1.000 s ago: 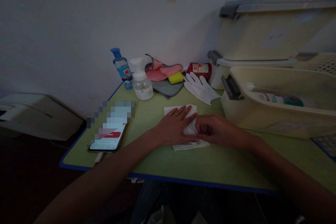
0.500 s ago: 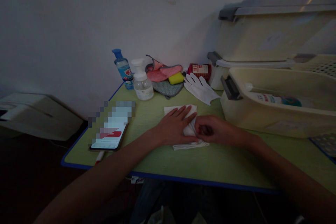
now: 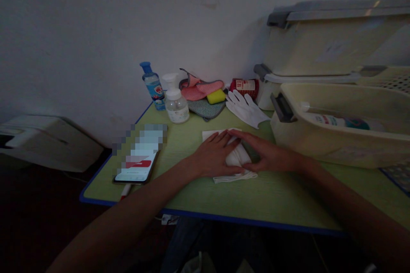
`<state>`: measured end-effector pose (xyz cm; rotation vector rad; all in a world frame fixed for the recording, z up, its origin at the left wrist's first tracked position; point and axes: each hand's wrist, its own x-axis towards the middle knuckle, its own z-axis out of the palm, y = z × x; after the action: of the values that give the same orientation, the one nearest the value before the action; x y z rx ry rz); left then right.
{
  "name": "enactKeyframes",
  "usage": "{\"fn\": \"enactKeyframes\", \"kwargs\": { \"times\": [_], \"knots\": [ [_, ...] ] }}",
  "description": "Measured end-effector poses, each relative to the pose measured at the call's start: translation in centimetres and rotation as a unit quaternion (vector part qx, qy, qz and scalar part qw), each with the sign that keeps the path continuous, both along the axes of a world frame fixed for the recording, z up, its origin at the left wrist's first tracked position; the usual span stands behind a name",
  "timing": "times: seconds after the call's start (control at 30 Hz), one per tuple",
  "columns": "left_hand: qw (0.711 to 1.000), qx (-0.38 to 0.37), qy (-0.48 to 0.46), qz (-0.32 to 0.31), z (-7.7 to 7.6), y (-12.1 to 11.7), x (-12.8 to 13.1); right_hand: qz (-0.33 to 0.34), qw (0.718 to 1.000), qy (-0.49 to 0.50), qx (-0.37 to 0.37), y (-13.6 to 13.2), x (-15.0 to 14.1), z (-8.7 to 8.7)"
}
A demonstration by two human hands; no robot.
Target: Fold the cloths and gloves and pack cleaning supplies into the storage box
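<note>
Fingers spread flat, our left hand [image 3: 212, 155] is hiding much of the cloth [image 3: 236, 158] on the table [image 3: 282, 198]; our right hand [image 3: 270, 153] is curving, thumb and fingers parted, its fingertips hardly showing apart from the left's. Beyond, pixels are masking much of the phone [image 3: 141, 158].

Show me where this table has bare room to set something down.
Bare patches: between the cloth and the front edge of the table; between phone and cloth, beyond the left forearm; between right forearm and bin. Crowded: the back, with blue bottle, pump bottle, rags, sponge and glove; the cloth, with left hand and right hand there.
</note>
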<state>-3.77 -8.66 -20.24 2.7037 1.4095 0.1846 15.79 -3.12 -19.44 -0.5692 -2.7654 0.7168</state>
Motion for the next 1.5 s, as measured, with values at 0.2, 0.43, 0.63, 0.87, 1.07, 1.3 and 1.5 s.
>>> {"fn": "enactKeyframes", "kwargs": {
  "times": [0.2, 0.43, 0.63, 0.87, 1.07, 1.3, 1.5],
  "knots": [
    [1.000, 0.002, 0.004, -0.001, 0.1, 0.0, 0.0, 0.007, 1.000, 0.000, -0.009, 0.3, -0.2, 0.2],
    [1.000, 0.001, 0.002, 0.007, -0.1, 0.0, 0.1, 0.019, 1.000, 0.001, -0.023, 0.9, -0.5, -0.1],
    [0.999, -0.006, -0.027, 0.038, -0.5, 0.1, 0.1, 0.038, 0.999, 0.014, -0.025, 0.9, -0.7, 0.1],
    [0.998, -0.008, -0.039, 0.039, -0.2, -0.1, 0.1, 0.032, 0.999, -0.038, 0.009, 0.5, -0.9, 0.2],
    [0.999, -0.003, -0.027, 0.044, -0.4, -0.1, 0.1, 0.019, 0.995, -0.092, 0.020, 0.2, -0.9, 0.3],
    [0.998, 0.011, -0.017, 0.064, -0.3, -0.3, 0.1, 0.020, 0.991, -0.122, 0.050, -0.1, -0.7, 0.0],
    [0.995, 0.010, -0.010, 0.100, -0.4, -0.4, 0.2, 0.026, 0.987, -0.139, 0.078, -0.2, -0.7, -0.2]
  ]
}}
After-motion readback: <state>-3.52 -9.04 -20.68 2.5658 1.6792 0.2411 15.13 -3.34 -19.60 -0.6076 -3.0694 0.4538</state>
